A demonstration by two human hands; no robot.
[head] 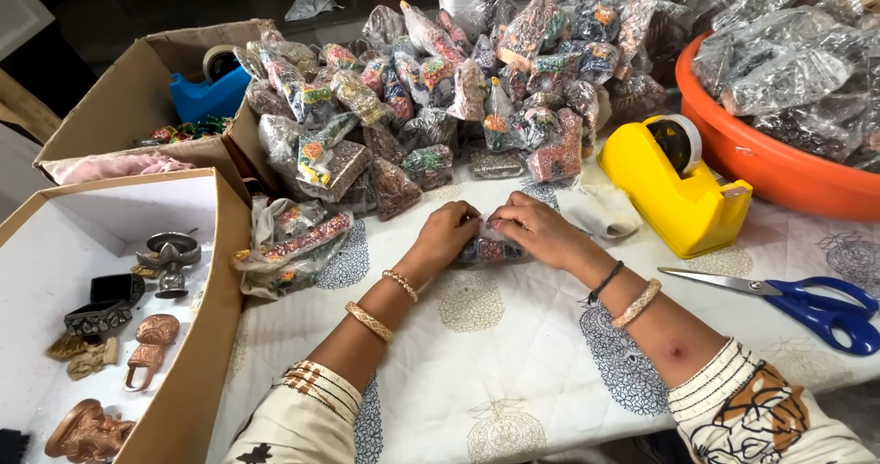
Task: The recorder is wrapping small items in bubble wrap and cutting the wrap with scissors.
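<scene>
My left hand (446,232) and my right hand (534,229) meet over a small clear plastic packet (490,249) of dark and coloured pieces lying on the white patterned tablecloth (513,363). Both hands pinch the packet's top edge, fingers curled on it. A large heap of similar filled clear packets (440,97) is piled just beyond my hands. Bangles sit on both wrists.
A yellow tape dispenser (674,184) stands right of my hands, with blue-handled scissors (807,301) nearer me. An orange tub (779,166) of packets fills the far right. Left are a cardboard box (137,97) holding a blue dispenser and an open box (197,336) of small metal ornaments.
</scene>
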